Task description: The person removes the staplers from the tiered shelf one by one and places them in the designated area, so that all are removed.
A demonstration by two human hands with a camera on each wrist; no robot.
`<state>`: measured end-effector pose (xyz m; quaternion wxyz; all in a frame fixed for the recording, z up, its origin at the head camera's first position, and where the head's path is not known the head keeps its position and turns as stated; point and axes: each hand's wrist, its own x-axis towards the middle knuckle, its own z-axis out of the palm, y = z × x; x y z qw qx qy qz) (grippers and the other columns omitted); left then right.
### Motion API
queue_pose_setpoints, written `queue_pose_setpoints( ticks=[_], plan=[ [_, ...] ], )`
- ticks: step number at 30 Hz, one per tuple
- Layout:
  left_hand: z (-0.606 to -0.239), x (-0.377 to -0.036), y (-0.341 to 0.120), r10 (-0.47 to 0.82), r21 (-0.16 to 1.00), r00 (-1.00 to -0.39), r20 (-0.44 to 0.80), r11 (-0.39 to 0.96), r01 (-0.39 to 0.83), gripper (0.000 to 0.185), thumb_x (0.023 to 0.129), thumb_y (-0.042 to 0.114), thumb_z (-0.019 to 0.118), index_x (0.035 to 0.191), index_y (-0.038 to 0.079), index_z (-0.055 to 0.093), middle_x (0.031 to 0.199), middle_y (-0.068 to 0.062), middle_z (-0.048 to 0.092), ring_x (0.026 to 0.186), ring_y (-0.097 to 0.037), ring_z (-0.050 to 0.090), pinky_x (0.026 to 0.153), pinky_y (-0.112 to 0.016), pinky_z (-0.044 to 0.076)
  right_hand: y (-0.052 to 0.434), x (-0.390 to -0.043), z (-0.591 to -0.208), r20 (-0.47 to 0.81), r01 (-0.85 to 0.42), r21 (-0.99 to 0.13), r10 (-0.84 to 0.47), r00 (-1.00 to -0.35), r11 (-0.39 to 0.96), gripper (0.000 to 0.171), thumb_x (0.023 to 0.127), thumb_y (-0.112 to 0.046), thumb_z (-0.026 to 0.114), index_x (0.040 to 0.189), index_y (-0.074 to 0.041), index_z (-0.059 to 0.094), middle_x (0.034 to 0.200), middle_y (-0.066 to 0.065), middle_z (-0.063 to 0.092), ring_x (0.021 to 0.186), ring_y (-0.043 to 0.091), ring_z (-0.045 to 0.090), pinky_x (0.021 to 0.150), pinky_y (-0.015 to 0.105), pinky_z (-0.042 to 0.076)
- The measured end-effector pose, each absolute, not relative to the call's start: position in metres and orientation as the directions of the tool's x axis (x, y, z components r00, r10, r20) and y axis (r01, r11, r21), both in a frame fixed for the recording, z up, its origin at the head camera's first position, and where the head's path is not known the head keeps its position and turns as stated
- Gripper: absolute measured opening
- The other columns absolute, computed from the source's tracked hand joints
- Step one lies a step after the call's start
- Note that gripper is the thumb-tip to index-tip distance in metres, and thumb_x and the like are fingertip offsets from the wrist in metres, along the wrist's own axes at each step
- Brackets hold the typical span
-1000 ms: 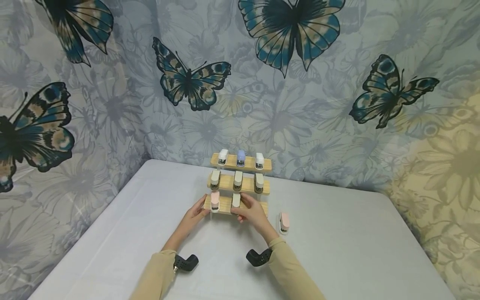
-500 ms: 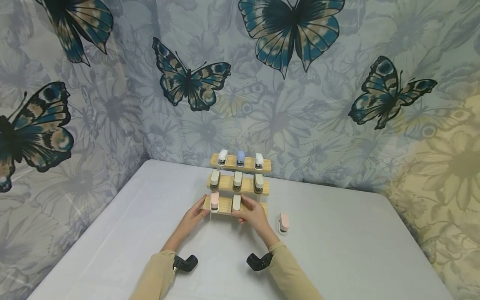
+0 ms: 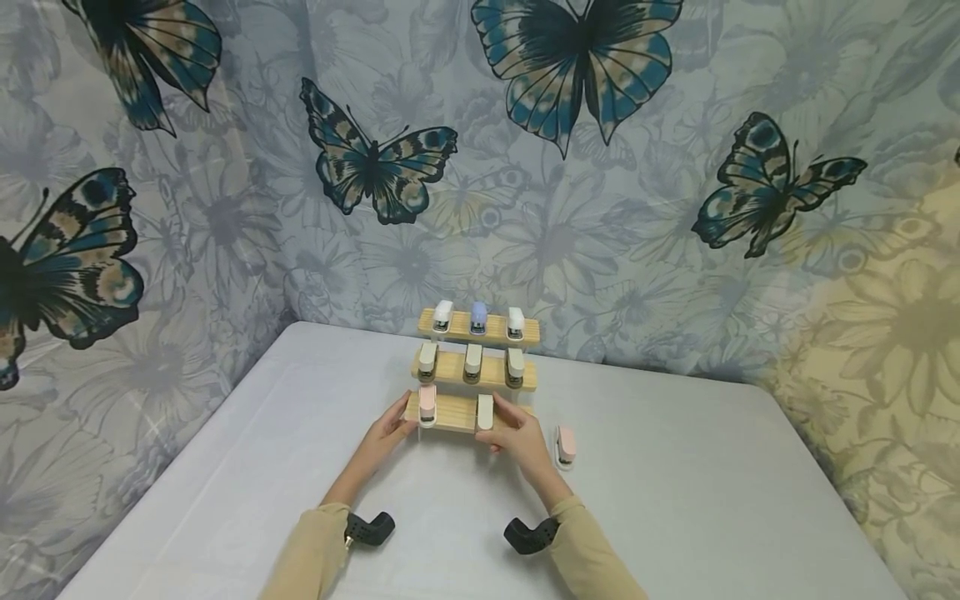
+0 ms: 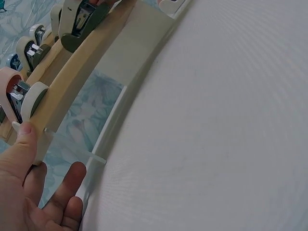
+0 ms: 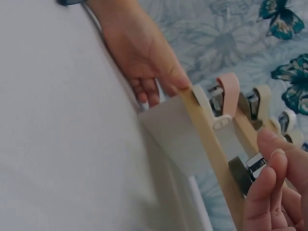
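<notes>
A three-tier wooden rack (image 3: 450, 412) stands at the back middle of the grey table. My left hand (image 3: 396, 425) holds the left end of its bottom shelf (image 4: 72, 82), thumb on top and fingers under it, beside a pink stapler (image 3: 427, 403) clipped on that shelf. My right hand (image 3: 504, 423) pinches a cream stapler (image 3: 485, 412) sitting on the bottom shelf right of centre. In the right wrist view my right hand's fingers (image 5: 269, 187) close on that stapler's metal part (image 5: 255, 166). A second pink stapler (image 3: 566, 444) lies on the table just right of my right hand.
The two upper shelves carry three small staplers each, among them a blue one (image 3: 477, 317). A butterfly-print cloth (image 3: 555, 208) hangs behind and to the left. The grey table (image 3: 675, 500) stretches to the front and right. Black wrist mounts (image 3: 371, 527) sit near my sleeves.
My right hand has slid the cream stapler a little to the right along the bottom shelf. My left hand has stayed on the shelf's left end.
</notes>
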<state>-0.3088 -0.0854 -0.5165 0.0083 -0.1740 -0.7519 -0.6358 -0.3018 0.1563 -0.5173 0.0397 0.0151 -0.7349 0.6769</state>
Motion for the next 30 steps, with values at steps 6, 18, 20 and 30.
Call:
queue_pose_setpoints(
  ticks=[6,18,20,30],
  plan=[
    [-0.516,-0.308,-0.086,0.259,0.952,-0.935,0.242,0.124,0.281,0.053,0.077,0.031,0.048,0.124,0.020,0.025,0.126,0.002,0.021,0.103,-0.013,0.036,0.082,-0.025,0.034,0.180,-0.296,-0.521,0.089,-0.081,-0.991,0.081,-0.993,0.103,0.071,0.046,-0.024,0.075,0.110,-0.031,0.045,0.111,-0.006,0.040,0.049,0.020,0.051,0.042,0.032,0.046],
    [-0.516,-0.309,-0.086,0.231,0.954,-0.944,0.236,0.128,0.270,0.055,0.076,0.033,0.049,0.124,0.018,0.025,0.125,0.005,0.022,0.108,-0.010,0.028,0.083,-0.023,0.032,0.220,-0.285,-0.513,0.077,-0.063,-0.993,0.140,-0.987,0.096,0.067,0.047,-0.024,0.074,0.108,-0.030,0.047,0.108,-0.011,0.044,0.045,0.021,0.047,0.040,0.035,0.043],
    [-0.516,-0.310,-0.086,0.235,0.952,-0.941,0.244,0.127,0.278,0.056,0.077,0.032,0.048,0.125,0.016,0.024,0.126,0.005,0.022,0.109,-0.010,0.027,0.083,-0.023,0.032,0.227,-0.284,-0.513,0.078,-0.061,-0.992,0.155,-0.985,0.112,0.066,0.048,-0.025,0.074,0.108,-0.030,0.047,0.108,-0.010,0.044,0.045,0.021,0.047,0.038,0.033,0.043],
    [-0.518,-0.310,-0.085,0.268,0.949,-0.928,0.258,0.110,0.295,0.053,0.078,0.030,0.047,0.124,0.019,0.024,0.127,0.002,0.020,0.107,-0.012,0.031,0.081,-0.024,0.034,0.277,-0.271,-0.508,0.102,-0.091,-0.991,0.108,-0.989,0.099,0.063,0.059,-0.019,0.069,0.115,-0.022,0.041,0.118,0.002,0.035,0.059,0.013,0.049,0.043,0.023,0.045]
  ],
)
